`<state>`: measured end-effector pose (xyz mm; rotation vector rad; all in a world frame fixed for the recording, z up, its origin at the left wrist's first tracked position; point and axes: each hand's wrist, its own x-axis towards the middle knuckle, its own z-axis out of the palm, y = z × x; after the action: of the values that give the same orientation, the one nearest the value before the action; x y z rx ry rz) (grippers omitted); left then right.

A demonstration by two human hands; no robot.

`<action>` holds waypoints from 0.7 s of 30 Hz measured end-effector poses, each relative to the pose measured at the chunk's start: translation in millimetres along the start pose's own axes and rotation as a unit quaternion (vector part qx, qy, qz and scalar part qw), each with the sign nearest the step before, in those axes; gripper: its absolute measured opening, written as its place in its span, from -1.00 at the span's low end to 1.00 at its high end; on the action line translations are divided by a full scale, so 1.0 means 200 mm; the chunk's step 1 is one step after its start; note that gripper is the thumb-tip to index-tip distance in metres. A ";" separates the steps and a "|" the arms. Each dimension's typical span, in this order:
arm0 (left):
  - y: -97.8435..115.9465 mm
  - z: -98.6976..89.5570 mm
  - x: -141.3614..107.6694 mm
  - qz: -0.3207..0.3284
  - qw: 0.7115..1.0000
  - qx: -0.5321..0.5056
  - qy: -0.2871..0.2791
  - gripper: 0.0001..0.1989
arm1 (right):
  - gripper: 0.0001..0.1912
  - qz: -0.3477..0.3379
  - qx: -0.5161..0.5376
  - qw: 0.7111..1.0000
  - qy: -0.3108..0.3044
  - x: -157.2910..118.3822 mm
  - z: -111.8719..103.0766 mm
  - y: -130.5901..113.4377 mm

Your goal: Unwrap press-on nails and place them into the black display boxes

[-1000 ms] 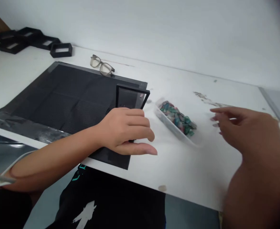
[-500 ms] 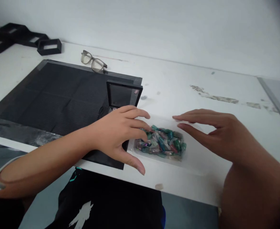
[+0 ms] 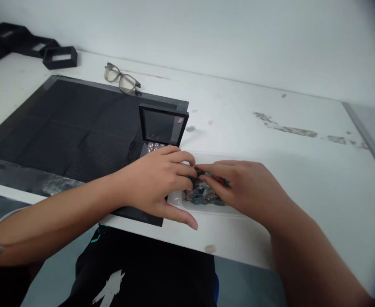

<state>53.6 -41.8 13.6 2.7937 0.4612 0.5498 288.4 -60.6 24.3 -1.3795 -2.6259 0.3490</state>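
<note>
"Two bare hands are noted; how are they set?"

"The left hand point(image 3: 163, 183) is held half open, its thumb spread and its fingers curled over the near-left part of the clear plastic tray point(image 3: 213, 212); no object can be seen in it. The right hand point(image 3: 248, 187) is nearly closed, thumb and forefinger brought together over the glossy coloured stones point(image 3: 202, 197). Whether one is gripped cannot be told."

"Which step is judged to be in hand?"

"Handling of stones inside the tray. For a single piece, a narrow fingertip pinch would be called for, with the left fingers kept clear."

"Any obstruction?"

"The stones are partly hidden by both hands. A black hinged case point(image 3: 161, 125), lid raised, is partly covered by the left hand. Eyeglasses point(image 3: 127, 83) are placed beside the black mat point(image 3: 88, 128)."
</note>
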 end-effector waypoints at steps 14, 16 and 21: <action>0.02 -0.03 0.02 -0.037 0.963 0.042 0.265 -0.63 | -0.90 0.030 0.566 0.823 0.040 -0.04 -0.07 0.00; 0.04 -0.02 0.02 -0.039 0.958 0.011 0.284 -0.61 | -0.93 0.008 0.634 0.773 -0.014 -0.04 -0.07 -0.01; 0.06 0.02 0.04 0.005 0.956 -0.046 0.289 -0.53 | -0.92 -0.002 0.650 0.753 -0.101 -0.05 -0.07 -0.02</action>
<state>65.5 -50.2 16.8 2.5095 0.5138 1.3633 294.2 -70.2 37.8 -0.7634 -1.5987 1.8978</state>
